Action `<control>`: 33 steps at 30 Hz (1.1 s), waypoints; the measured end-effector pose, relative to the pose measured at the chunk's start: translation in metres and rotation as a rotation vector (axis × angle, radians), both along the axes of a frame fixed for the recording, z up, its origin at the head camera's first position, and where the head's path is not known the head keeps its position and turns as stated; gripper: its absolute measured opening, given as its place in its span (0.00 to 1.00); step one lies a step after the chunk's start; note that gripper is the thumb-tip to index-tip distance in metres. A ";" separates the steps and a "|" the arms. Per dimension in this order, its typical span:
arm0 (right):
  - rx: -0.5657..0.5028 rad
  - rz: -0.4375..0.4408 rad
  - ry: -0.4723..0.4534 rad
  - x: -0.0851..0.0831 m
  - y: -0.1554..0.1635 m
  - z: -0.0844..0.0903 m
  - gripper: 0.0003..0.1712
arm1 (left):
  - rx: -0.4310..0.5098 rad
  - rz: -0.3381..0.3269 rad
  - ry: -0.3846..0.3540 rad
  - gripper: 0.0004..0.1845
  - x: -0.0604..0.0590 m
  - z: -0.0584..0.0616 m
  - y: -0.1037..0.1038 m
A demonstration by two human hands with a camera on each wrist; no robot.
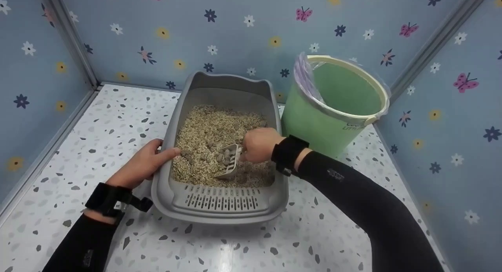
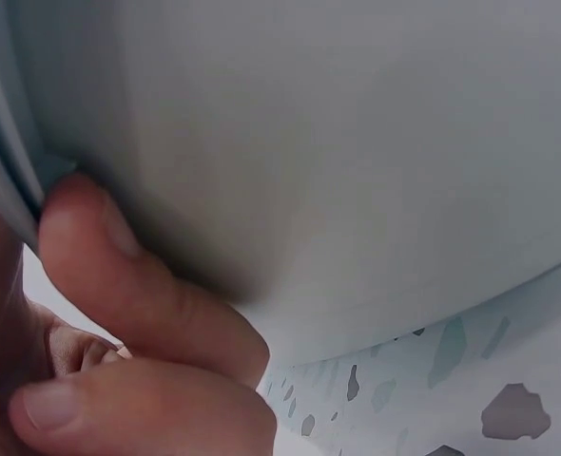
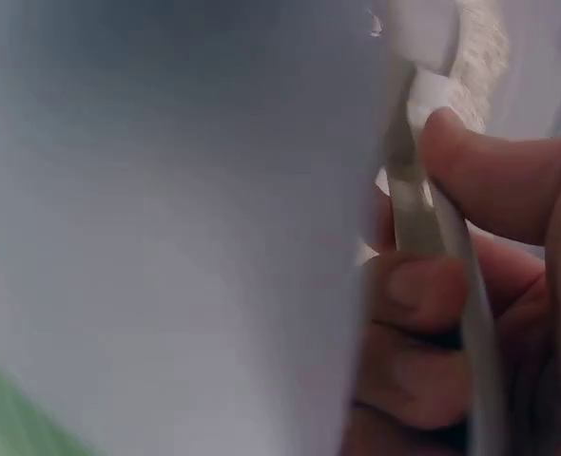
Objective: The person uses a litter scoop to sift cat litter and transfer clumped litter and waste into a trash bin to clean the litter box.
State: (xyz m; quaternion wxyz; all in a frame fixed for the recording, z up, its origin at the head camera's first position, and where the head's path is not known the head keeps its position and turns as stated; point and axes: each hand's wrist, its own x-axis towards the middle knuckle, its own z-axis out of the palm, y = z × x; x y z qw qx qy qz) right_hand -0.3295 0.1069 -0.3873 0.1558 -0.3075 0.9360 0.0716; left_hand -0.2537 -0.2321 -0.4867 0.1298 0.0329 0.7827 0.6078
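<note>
The slotted scoop is lying just left of the right hand, its handle running into that hand's curled fingers and its basket pointing leftward, inside the gray litter tray. Nearest the person, the tray's perforated front ledge is facing the body, and the tray is resting on a white speckled surface. A little farther in, the scoop's basket is sitting low at the litter, several gray clumps gathering inside it; whether its lip is buried is hard to tell. The left hand is gripping the tray's left rim, thumb lying over the edge and fingers bending against the outer wall, well apart from the scoop. The right hand is gripping the handle above the litter, thumb pressing on one side and fingers wrapping from the other. Beyond both hands, the litter is spreading toward the tray's tall back wall. To the right, a green bin is standing just beside the tray, a pale purple liner hanging over its rim. Farthest off, a blue panel is showing flowers and butterflies.
</note>
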 end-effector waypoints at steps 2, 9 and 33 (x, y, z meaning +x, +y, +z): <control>-0.001 -0.010 -0.007 0.002 -0.003 -0.004 0.30 | 0.004 -0.005 0.006 0.40 0.000 0.000 0.001; 0.078 -0.053 -0.130 0.001 -0.020 -0.003 0.34 | -0.005 0.006 0.002 0.41 0.000 0.000 -0.002; -0.200 -0.143 -0.286 -0.003 -0.049 -0.048 0.22 | -0.015 0.013 0.006 0.43 0.001 0.001 -0.002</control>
